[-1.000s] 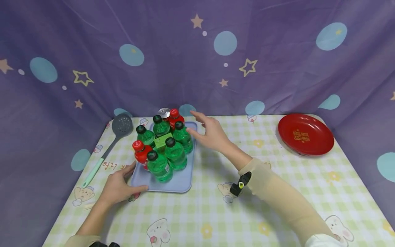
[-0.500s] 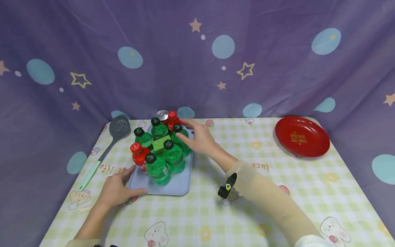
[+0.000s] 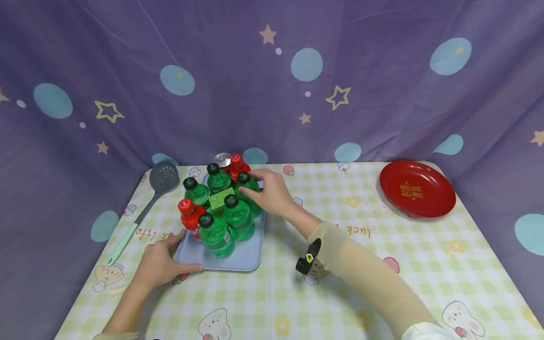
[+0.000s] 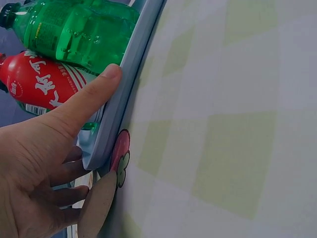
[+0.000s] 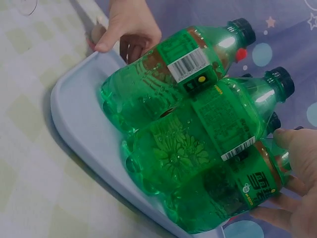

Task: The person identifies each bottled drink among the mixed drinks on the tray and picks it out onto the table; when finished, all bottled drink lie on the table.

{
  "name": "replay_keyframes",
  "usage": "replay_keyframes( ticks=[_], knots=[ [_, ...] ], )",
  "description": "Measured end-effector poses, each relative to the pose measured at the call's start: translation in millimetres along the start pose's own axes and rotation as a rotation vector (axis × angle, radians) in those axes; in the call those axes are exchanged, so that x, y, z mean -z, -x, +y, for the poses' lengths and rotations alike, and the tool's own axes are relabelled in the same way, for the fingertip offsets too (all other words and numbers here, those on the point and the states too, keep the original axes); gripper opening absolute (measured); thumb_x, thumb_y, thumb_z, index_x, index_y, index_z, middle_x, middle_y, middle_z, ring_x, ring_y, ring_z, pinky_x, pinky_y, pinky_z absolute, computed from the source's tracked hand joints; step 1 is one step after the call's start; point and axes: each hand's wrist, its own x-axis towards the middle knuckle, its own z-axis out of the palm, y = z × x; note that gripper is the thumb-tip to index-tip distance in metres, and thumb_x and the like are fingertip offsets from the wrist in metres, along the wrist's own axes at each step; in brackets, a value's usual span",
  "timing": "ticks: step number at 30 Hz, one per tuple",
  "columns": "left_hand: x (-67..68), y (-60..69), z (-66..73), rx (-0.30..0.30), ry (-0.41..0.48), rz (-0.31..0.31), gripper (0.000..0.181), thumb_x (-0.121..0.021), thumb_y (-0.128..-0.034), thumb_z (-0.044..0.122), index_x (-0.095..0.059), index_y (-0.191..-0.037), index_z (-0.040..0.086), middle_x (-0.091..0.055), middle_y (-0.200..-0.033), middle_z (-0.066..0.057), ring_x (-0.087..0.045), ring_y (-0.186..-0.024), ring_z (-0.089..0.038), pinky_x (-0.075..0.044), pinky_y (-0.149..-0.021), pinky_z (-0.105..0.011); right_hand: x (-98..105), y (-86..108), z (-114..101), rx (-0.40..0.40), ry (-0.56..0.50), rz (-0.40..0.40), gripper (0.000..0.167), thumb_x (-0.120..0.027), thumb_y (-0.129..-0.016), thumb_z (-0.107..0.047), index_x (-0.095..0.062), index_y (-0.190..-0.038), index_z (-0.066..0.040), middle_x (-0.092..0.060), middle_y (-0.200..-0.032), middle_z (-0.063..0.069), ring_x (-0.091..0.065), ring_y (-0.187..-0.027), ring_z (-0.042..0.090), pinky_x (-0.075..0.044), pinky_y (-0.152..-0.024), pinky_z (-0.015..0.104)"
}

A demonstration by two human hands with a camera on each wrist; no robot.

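A blue tray [image 3: 231,264] bears several green bottles, two red bottles, a green box [image 3: 221,199] and a can [image 3: 223,159]. My right hand [image 3: 274,192] holds the rear-right green bottle [image 3: 251,206], thumb on the near side and fingers on the far side. In the right wrist view this hand [image 5: 299,181] wraps round the bottle [image 5: 213,198] near its neck. At the tray's front-left corner, my left hand [image 3: 159,264] grips the edge. The left wrist view shows this hand [image 4: 47,153] with its thumb over the tray rim [image 4: 106,141], beside a red bottle [image 4: 44,82].
A grey slotted turner [image 3: 164,177] with a mint handle lies left of the tray. At the back right of the checkered table [image 3: 323,297] is a red plate [image 3: 416,189] with gold writing. Purple cloth [image 3: 238,85] hangs behind the table.
My right hand has moved left from beside the tray onto the rear-right green bottle, and its fingers have closed round it. The left hand stays at the tray corner.
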Motion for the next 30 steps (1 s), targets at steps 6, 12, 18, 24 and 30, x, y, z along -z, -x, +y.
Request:
replay_keyframes(
  ticks=[6,12,18,24,30],
  knots=[
    [0.1,-2.0,0.9,-0.001,-0.005,0.006,0.129,-0.095,-0.0566,0.074,-0.055,-0.15,-0.006,-0.053,-0.146,-0.041,-0.051,-0.137,-0.062,-0.048,-0.108,-0.072,5.1,-1.2,-0.4,-0.055,-0.059,0.013,0.034,-0.083,-0.095,-0.03,-0.078,-0.123,-0.01,-0.078,-0.123,0.007,-0.076,-0.11,0.025,-0.062,-0.099,0.042],
    [-0.5,-3.2,1.2,-0.013,0.002,0.015,0.128,-0.095,-0.0573,0.074,-0.055,-0.15,-0.005,-0.053,-0.147,-0.04,-0.051,-0.137,-0.062,-0.048,-0.108,-0.072,10.9,-0.5,0.5,-0.085,-0.109,0.032,0.033,-0.085,-0.093,-0.026,-0.078,-0.12,-0.009,-0.079,-0.119,0.009,-0.075,-0.109,0.026,-0.062,-0.099,0.044],
    [-0.5,-3.4,1.0,-0.007,-0.009,-0.005,0.131,-0.094,-0.0565,0.075,-0.054,-0.15,-0.008,-0.054,-0.147,-0.04,-0.052,-0.137,-0.061,-0.048,-0.108,-0.072,19.9,-0.1,-0.6,-0.126,-0.105,0.031,0.038,-0.086,-0.092,-0.03,-0.078,-0.124,-0.01,-0.079,-0.12,0.008,-0.075,-0.11,0.026,-0.061,-0.101,0.046],
    [0.2,-2.4,0.6,-0.009,-0.028,-0.017,0.133,-0.093,-0.0566,0.076,-0.054,-0.148,-0.011,-0.056,-0.146,-0.039,-0.055,-0.135,-0.06,-0.05,-0.106,-0.071,34.6,-2.4,-1.7,-0.136,-0.087,0.079,0.043,-0.088,-0.09,-0.032,-0.078,-0.124,-0.009,-0.078,-0.119,0.009,-0.077,-0.108,0.027,-0.062,-0.098,0.043],
    [1.7,-1.7,2.2,-0.008,-0.032,-0.021,0.133,-0.094,-0.0559,0.076,-0.054,-0.149,-0.01,-0.055,-0.146,-0.04,-0.053,-0.135,-0.062,-0.05,-0.106,-0.071,50.7,-6.5,1.6,-0.162,-0.085,0.106,0.043,-0.088,-0.09,-0.033,-0.079,-0.125,-0.01,-0.078,-0.121,0.008,-0.077,-0.11,0.026,-0.062,-0.097,0.045]
  ],
)
